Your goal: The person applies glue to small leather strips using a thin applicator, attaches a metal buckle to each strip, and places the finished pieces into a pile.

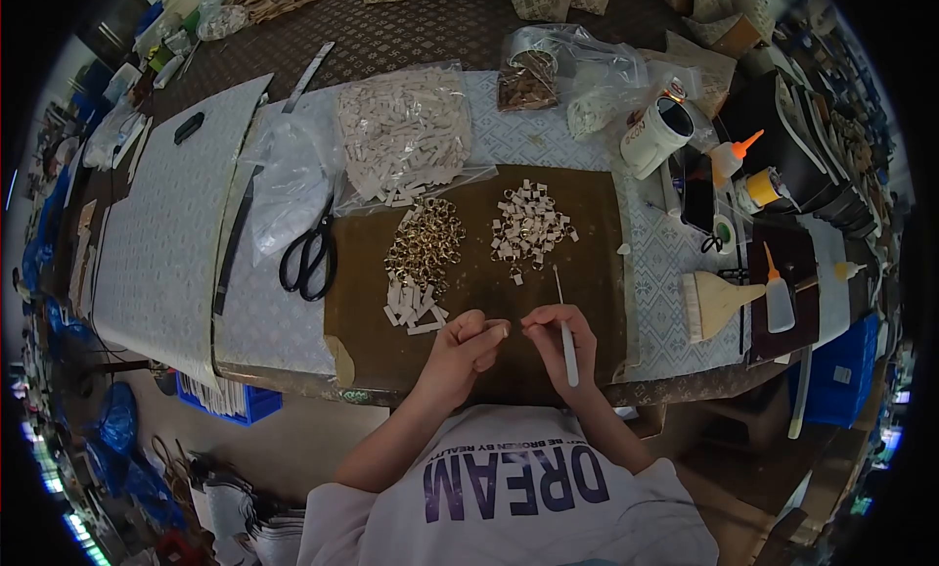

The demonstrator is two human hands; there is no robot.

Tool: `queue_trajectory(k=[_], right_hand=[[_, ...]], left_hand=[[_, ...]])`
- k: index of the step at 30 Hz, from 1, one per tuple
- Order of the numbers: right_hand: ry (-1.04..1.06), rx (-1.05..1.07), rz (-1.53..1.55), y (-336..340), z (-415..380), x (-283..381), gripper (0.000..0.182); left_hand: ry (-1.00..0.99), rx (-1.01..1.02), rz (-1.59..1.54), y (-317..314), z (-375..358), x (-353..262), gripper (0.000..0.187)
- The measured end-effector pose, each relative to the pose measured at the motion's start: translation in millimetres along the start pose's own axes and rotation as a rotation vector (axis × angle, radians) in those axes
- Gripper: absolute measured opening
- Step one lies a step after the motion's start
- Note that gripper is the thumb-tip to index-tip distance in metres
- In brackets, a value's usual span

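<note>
My left hand [468, 343] is closed around a small pale piece at the near edge of the brown work board [587, 224]. My right hand [559, 333] sits just beside it, pinching a thin white stick [565, 323] that runs between its fingers. The two hands' fingertips nearly meet. Beyond them on the board lie a heap of gold metal rings [426, 243], a few loose white strips [415, 307], and a pile of strips with rings attached [529, 226].
Black scissors [310, 256] lie left of the board. Bags of white strips [403, 135] stand behind. At right are a white cup [657, 133], glue bottles [734, 155], a phone [698, 192] and a wide brush [719, 302].
</note>
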State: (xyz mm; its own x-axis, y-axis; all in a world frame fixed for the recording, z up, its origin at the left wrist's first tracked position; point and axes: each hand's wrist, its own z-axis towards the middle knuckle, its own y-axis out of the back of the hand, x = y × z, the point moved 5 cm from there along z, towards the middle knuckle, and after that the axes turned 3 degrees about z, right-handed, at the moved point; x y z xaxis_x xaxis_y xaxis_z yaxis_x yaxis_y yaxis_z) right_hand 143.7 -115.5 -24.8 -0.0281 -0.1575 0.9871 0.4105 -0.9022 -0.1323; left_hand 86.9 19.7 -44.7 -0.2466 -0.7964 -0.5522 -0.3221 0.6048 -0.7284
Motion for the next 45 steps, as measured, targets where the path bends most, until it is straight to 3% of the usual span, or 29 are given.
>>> queue_trajectory(k=[18, 21, 24, 27, 33, 39, 42, 45], right_hand=[[-0.053, -0.048, 0.07, 0.7, -1.9, 1.5, 0.01], [-0.022, -0.048, 0.135, 3.1, -0.2, 0.7, 0.012], [-0.022, -0.026, 0.1, 2.7, 0.5, -2.7, 0.014], [0.031, 0.025, 0.061, -6.1, 0.2, -4.8, 0.021], [0.052, 0.042, -0.006, -12.3, 0.3, -6.0, 0.027], [0.004, 0.079, 0.04, -8.7, 2.2, -10.6, 0.023], [-0.027, 0.084, 0.084, -8.0, 5.5, -13.8, 0.021], [-0.035, 0.005, -0.02, -7.5, 9.9, -21.9, 0.02]], left_hand=[[-0.022, -0.031, 0.026, 6.5, -1.5, 0.7, 0.037], [-0.108, -0.146, 0.205, 10.2, -1.9, -0.6, 0.034], [-0.396, -0.262, 0.387, 2.6, -4.5, -10.1, 0.021], [-0.454, -0.163, 0.498, 0.2, -6.0, -9.9, 0.007], [-0.571, -0.147, 0.675, 0.6, -11.8, -9.4, 0.016], [-0.539, -0.129, 0.71, 2.8, -9.4, -7.1, 0.012], [-0.398, -0.059, 0.545, 7.0, -4.1, -3.0, 0.014], [-0.474, -0.166, 0.755, 1.6, -6.8, -7.2, 0.011]])
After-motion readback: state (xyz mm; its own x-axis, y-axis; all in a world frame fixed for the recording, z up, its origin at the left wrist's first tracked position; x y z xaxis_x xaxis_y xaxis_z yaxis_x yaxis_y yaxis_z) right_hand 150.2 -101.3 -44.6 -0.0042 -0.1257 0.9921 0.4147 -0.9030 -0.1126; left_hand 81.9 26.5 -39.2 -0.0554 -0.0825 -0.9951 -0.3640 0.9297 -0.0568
